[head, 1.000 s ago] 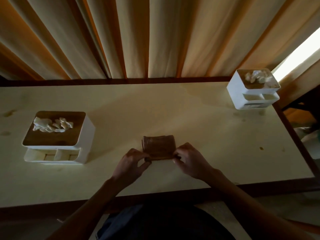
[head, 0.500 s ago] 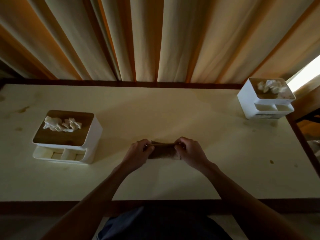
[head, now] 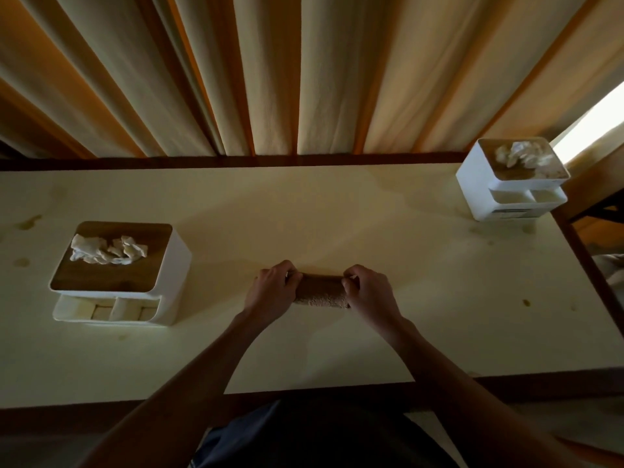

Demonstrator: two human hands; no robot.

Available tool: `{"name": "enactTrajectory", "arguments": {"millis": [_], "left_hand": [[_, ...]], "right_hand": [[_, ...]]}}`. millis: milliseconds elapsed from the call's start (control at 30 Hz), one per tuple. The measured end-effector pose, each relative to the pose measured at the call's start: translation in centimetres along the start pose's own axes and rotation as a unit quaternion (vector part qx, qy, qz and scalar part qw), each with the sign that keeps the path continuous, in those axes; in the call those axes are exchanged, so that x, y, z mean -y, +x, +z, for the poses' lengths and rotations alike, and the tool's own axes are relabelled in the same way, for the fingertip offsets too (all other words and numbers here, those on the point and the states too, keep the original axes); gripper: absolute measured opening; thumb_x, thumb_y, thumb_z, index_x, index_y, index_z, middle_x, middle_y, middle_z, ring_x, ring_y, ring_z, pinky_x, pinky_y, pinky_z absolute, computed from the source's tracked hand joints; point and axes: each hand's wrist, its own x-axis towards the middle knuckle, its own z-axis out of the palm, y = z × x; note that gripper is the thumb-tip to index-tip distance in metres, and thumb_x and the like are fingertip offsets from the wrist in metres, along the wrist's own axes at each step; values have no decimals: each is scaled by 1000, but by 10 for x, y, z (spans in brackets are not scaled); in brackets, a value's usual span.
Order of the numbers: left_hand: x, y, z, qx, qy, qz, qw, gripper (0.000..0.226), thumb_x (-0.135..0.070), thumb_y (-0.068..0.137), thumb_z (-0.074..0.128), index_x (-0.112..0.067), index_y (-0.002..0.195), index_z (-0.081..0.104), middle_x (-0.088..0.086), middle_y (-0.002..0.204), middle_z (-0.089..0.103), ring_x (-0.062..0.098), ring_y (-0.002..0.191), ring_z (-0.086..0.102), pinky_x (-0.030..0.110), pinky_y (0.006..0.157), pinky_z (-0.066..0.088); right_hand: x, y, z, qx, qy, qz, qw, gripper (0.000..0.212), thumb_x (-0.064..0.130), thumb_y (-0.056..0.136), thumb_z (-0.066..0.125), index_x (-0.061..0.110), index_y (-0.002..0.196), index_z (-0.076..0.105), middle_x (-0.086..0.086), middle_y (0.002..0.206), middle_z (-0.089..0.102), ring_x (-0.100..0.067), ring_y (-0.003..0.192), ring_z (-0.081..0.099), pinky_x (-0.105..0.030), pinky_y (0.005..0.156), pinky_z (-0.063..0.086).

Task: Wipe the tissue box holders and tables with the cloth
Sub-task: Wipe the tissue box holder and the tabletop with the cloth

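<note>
Cream curtains (head: pixel 270 72) with orange-brown folds hang in long pleats well beyond the fingers, past the far edge. To the far right of the fingers, a bright window gap (head: pixel 594 130) shows between drapes. Below it, right of the fingers, stands a dark wooden frame (head: pixel 604 207), perhaps a chair.

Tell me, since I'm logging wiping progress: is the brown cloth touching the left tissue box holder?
Apart. The head view shows bare table between the cloth, gripped by both hands, and the left tissue box holder.
</note>
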Motion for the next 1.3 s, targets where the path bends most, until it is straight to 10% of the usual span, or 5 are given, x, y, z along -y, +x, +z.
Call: {"name": "enactTrajectory", "arguments": {"millis": [467, 733, 967, 1300], "left_hand": [[4, -4, -7, -35, 182, 41, 982, 33, -49, 98, 47, -29, 122, 58, 2, 112, 64, 28, 103, 62, 34, 72, 45], [16, -22, -8, -156, 233, 221, 934, 39, -40, 89, 43, -14, 107, 68, 6, 106, 64, 31, 93, 62, 43, 73, 49], [45, -45, 15, -61, 312, 281, 906, 58, -39, 91, 47, -5, 138, 53, 10, 153, 41, 22, 143, 32, 58, 100, 42], [45, -39, 12, -15, 272, 261, 926, 73, -37, 85, 71, -11, 146, 41, 3, 155, 38, 21, 143, 35, 61, 103, 39]], "right_hand": [[0, 2, 2, -15, -15, 39, 999, 11, 28, 95, 62, 17, 98, 67, 1, 78, 66, -23, 88, 65, -33, 71, 47], [-16, -10, 6, -88, -35, -145, 985, 31, 32, 93, 55, 10, 111, 68, -9, 115, 64, -32, 104, 58, -40, 82, 52], [-44, -22, 7, 59, -166, -251, 952, 77, 66, 87, 48, 15, 145, 51, 0, 154, 43, -27, 137, 39, -43, 103, 37], [-28, -38, 29, -71, -225, -303, 923, 43, 44, 90, 53, 17, 118, 69, 0, 108, 66, -26, 91, 58, -35, 73, 45]]}}
